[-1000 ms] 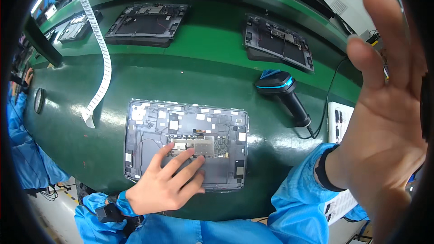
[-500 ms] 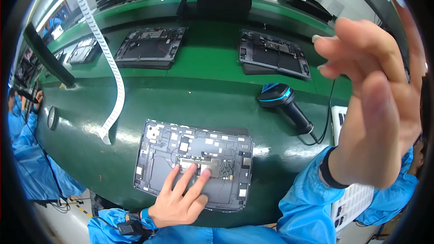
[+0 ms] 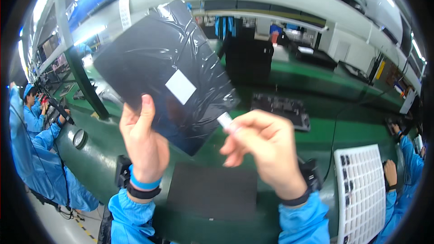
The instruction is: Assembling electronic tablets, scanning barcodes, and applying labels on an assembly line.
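My left hand grips the lower left edge of a black tablet, thumb on its face, holding it tilted above the bench. Wrinkled clear film covers that face, and a white square label sits near the middle. At the tablet's lower right edge, my right hand pinches a small white tab between thumb and fingers. Whether the tab is joined to the film cannot be made out. Beneath both hands a black mat lies on the green bench.
Right of my arm stands a white compartmented tray. An opened tablet chassis rests farther back. A round dish is at the left. Co-workers in blue sleeves sit on both sides. A pale rail crosses overhead.
My left hand has left the opened chassis on the bench and now holds up the film-covered tablet. My right hand has come down and inward to the tab. The view has tilted up.
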The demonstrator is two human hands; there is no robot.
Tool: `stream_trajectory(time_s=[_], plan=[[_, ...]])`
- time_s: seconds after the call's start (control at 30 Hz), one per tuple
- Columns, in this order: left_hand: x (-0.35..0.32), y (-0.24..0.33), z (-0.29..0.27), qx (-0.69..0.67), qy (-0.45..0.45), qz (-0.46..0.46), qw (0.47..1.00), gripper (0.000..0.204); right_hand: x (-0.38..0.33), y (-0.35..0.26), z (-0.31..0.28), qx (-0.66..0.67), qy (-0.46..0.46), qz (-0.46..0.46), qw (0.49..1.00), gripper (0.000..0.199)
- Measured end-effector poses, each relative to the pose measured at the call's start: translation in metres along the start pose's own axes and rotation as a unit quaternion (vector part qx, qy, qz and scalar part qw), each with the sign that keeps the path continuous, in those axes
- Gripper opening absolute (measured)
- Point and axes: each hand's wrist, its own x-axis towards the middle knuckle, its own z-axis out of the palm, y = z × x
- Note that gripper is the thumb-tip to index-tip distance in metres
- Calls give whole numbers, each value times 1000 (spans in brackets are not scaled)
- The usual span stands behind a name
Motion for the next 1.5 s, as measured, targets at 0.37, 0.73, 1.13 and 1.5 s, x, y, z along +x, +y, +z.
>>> stream_trajectory(time_s=[0.37, 0.73, 1.13, 1.5], plan=[[-29, -22, 27, -80, -24, -79, 993, 33, 20, 27, 17, -67, 49, 28, 996, 21], [24, 3, -3, -201, 16, -184, 962, 29, -12, 4, -59, -498, 176, -1, 849, 30], [43, 16, -26, -272, -3, -159, 949, 28, -43, 74, -173, -339, 126, 348, 865, 52], [38, 2, -17, -214, -2, -104, 971, 30, -65, -9, 3, -463, 54, -36, 884, 25]])
